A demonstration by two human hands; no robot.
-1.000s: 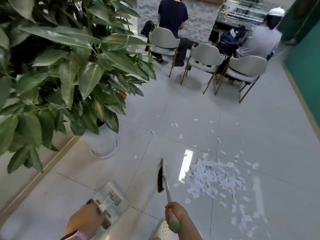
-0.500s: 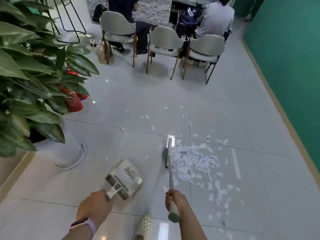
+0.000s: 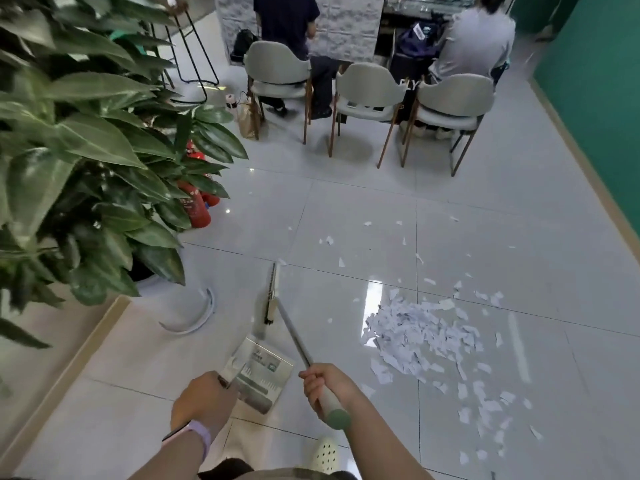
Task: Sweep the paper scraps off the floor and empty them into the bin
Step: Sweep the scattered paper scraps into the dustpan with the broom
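Observation:
White paper scraps (image 3: 419, 332) lie heaped on the grey tiled floor at right of centre, with loose bits scattered beyond and nearer to me. My right hand (image 3: 329, 384) grips the handle of a broom (image 3: 277, 303), whose narrow head sits on the floor well to the left of the heap. My left hand (image 3: 202, 401) grips the handle of a white dustpan (image 3: 261, 370), held just above the floor below the broom head. No bin is in view.
A large potted plant (image 3: 86, 161) in a white pot (image 3: 194, 306) fills the left. Red fire extinguishers (image 3: 195, 207) stand behind it. Three chairs (image 3: 369, 98) and two seated people are at the back. A green wall (image 3: 595, 91) runs along the right. My shoe (image 3: 323, 453) is near the bottom.
The broom head has swung left, away from the scrap heap it was touching half a second ago. The dustpan has stayed by my left hand. The view has shifted.

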